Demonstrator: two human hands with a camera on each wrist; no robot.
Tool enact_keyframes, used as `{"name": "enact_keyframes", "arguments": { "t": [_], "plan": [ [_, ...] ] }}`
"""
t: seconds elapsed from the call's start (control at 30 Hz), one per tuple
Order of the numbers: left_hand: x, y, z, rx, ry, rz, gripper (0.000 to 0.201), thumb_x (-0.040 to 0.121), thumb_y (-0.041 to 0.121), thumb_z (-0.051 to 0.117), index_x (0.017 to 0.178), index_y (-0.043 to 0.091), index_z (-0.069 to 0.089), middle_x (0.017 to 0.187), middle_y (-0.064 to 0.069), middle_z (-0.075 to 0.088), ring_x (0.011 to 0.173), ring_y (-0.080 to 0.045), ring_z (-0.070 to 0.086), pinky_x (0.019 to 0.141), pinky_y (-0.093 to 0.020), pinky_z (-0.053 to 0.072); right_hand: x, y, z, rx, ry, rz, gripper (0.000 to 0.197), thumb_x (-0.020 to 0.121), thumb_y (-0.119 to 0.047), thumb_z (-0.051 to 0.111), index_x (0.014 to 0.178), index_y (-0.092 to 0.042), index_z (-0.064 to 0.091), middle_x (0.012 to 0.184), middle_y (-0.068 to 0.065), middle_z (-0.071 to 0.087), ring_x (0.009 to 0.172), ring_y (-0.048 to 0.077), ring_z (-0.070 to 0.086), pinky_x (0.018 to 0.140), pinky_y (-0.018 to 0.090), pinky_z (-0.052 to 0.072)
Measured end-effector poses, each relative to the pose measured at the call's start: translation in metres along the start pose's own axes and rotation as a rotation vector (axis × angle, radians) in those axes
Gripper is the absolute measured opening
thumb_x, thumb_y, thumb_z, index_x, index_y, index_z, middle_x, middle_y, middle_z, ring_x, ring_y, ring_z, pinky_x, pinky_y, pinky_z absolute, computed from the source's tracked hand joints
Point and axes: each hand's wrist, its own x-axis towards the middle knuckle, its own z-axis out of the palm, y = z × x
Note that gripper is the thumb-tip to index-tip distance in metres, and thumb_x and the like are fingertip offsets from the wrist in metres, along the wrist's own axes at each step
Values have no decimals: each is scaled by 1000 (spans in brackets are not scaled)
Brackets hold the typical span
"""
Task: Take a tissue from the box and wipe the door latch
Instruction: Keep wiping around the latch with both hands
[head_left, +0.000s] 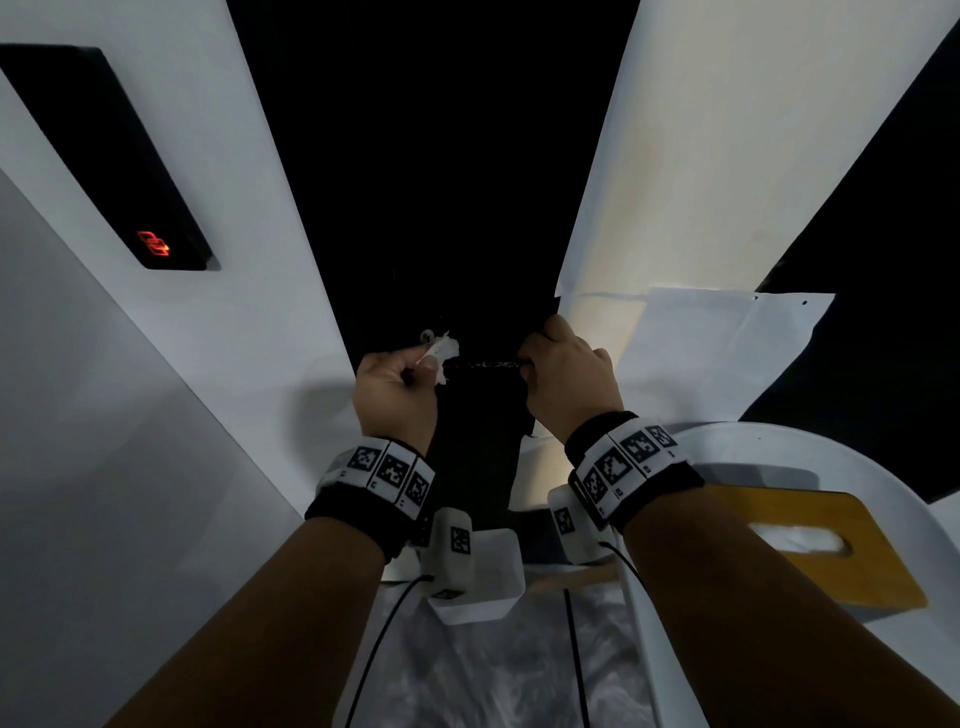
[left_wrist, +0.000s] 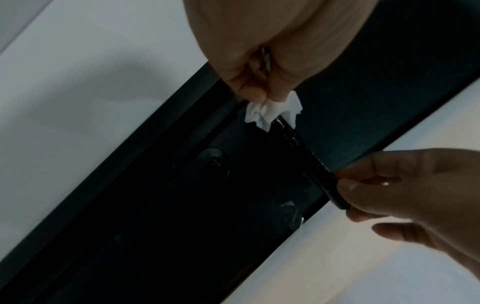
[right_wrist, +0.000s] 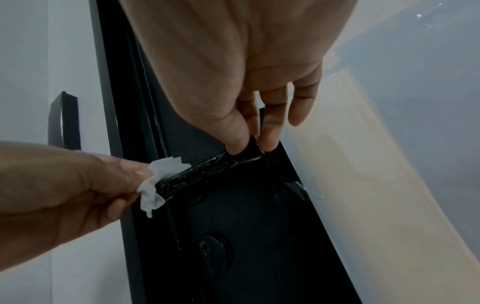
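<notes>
Biggest risk I can see: that tissue (right_wrist: 158, 181) is a tiny crumpled wad, so it could shred or slip out on the scuffed latch (right_wrist: 207, 169), and the fingers rub bare metal instead. The tissue box (head_left: 810, 545) sits nearest, low on the right. Further in, the left hand (head_left: 395, 389) pinches the tissue around the latch's left end, while the right hand (head_left: 569, 379) pinches its right end, steadying it.

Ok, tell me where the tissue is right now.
The tissue is pinched in the left hand, pressed on the left end of the door latch; the right hand holds the other end.
</notes>
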Motion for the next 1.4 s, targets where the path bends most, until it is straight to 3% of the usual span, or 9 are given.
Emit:
{"name": "enact_keyframes", "arguments": {
  "t": [0.1,0.3,0.47,0.63,0.8,1.0,1.1,1.23,1.4],
  "plan": [
    [0,3,-2,53,-28,60,21,92,15,58,107,9,70,116,-10,54,98,-16,57,88,-13,38,0,1,-1,0,-6,-5,25,87,-13,50,109,-17,60,111,3,46,95,30,56,77,36,32],
    [0,-2,0,155,-114,174,22,86,25,66,103,14,72,105,-5,53,90,-20,59,86,-26,50,0,1,0,6,-2,-10,26,86,-12,49,109,-17,60,112,3,46,95,30,56,77,36,32],
    [3,4,-7,170,3,173,19,90,23,59,100,14,72,106,-10,58,78,-9,51,71,-10,34,0,1,0,-3,3,-12,25,86,-12,50,108,-17,60,111,3,46,93,30,56,77,36,33],
    [-2,10,-2,199,-61,279,27,91,28,56,113,17,68,106,-5,53,87,-15,56,82,-24,48,1,1,1,-2,6,-14,25,85,-11,50,108,-16,60,112,3,46,94,30,56,78,37,35],
    [-3,6,9,464,-108,388,25,91,30,52,102,17,70,104,-7,53,89,-26,58,76,-37,54,0,1,0,-4,-7,-13,24,85,-12,50,108,-15,60,111,4,46,95,31,56,79,39,37],
    [0,3,2,336,-42,281,26,95,25,50,105,11,68,110,-12,57,90,-26,60,79,-29,48,0,2,0,-10,-7,-16,25,86,-12,50,108,-16,60,111,3,45,94,30,56,76,36,34],
    [-5,-8,-4,219,70,214,20,94,23,51,97,11,66,97,-11,61,83,-23,58,73,-23,38,0,2,1,-8,-4,-16,26,86,-11,50,109,-17,60,112,3,46,94,30,56,77,37,35],
    [-7,-18,-9,45,182,43,16,93,22,50,88,11,61,78,-5,63,73,-19,57,67,-26,42,0,1,1,-10,1,-11,23,85,-11,51,106,-16,60,112,4,46,93,31,56,77,37,37],
    [-7,-15,-2,-166,86,-183,7,89,20,58,83,16,57,78,-5,67,70,-22,66,66,-33,56,0,1,1,-1,4,-10,23,85,-11,51,106,-15,60,112,5,46,93,32,56,78,38,36]
  ]
}}
